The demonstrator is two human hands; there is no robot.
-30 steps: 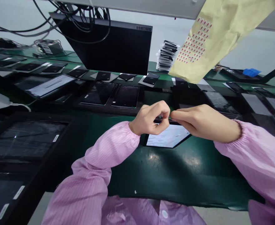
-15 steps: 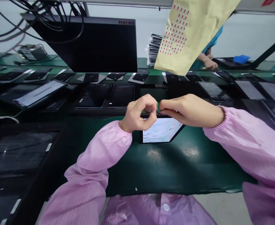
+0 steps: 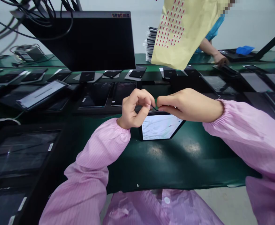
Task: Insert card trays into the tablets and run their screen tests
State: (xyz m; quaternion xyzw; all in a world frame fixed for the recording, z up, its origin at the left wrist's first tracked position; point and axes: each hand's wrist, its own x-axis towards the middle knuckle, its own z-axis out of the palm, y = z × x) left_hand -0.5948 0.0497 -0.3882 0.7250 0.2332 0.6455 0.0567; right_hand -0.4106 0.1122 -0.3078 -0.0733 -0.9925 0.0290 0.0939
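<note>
A tablet [image 3: 162, 127] with a lit white screen stands tilted on the green mat in front of me, its top edge just below my fingers. My left hand [image 3: 136, 108] is closed in a pinch, thumb against forefinger, at that edge. From the right, my right hand [image 3: 186, 104] pinches at the same spot, its fingertips almost meeting the left ones. A thin dark sliver [image 3: 154, 108] shows between the two sets of fingertips; its kind is too small to tell. The fingers hide part of the tablet's upper edge.
Dark tablets [image 3: 96, 94] lie in rows behind, and a lit one [image 3: 42, 95] leans at left. A black monitor [image 3: 88, 43] and yellow paper [image 3: 172, 34] hang above. Across the bench, a person's hand [image 3: 220, 60] touches a dark device. Trayed tablets [image 3: 22, 153] sit near left.
My left fingertips have drawn slightly up and left, and the dark sliver shows more plainly. The other person's hand has moved right onto a device. The view has shifted a little.
</note>
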